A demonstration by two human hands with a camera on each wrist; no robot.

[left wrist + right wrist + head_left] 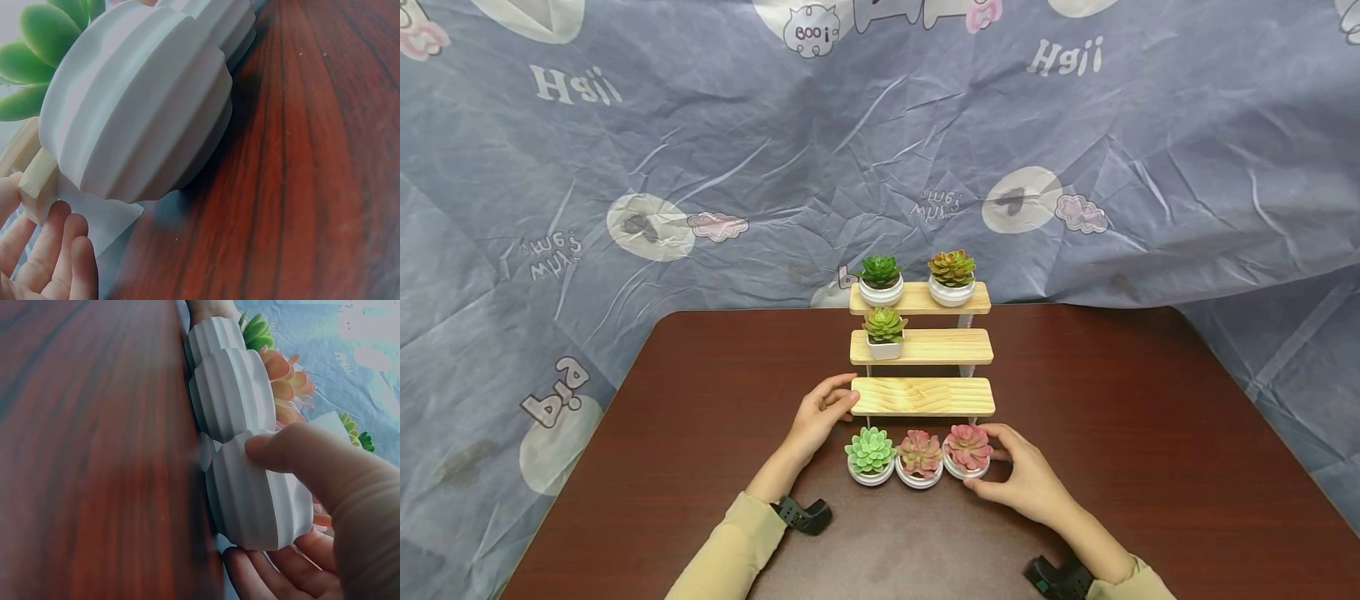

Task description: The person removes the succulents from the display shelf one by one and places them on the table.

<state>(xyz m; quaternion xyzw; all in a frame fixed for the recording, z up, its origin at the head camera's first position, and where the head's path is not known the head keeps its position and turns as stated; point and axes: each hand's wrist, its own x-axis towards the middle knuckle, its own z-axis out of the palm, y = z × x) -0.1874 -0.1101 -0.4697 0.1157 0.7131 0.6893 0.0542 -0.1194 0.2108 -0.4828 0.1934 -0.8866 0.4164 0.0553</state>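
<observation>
A three-tier wooden display stand (pixel 922 397) is in the middle of the table. My left hand (pixel 822 414) pinches the left end of its lowest board (pixel 39 184) between thumb and fingers. In front of that board, three potted succulents stand in a row: a light green one (pixel 870 454), a dusty pink one (pixel 919 457) and a brighter pink one (pixel 967 450). My right hand (pixel 1026 475) grips the bright pink one by its white ribbed pot (pixel 253 500), thumb on the near side and fingers round the far side.
On the top board sit a dark green succulent (pixel 880 279) and a reddish-green one (pixel 952 279). The middle board carries a green succulent in a square white pot (pixel 884 335) at its left end. A grey-blue printed cloth (pixel 820 150) hangs behind the brown table (pixel 715 375).
</observation>
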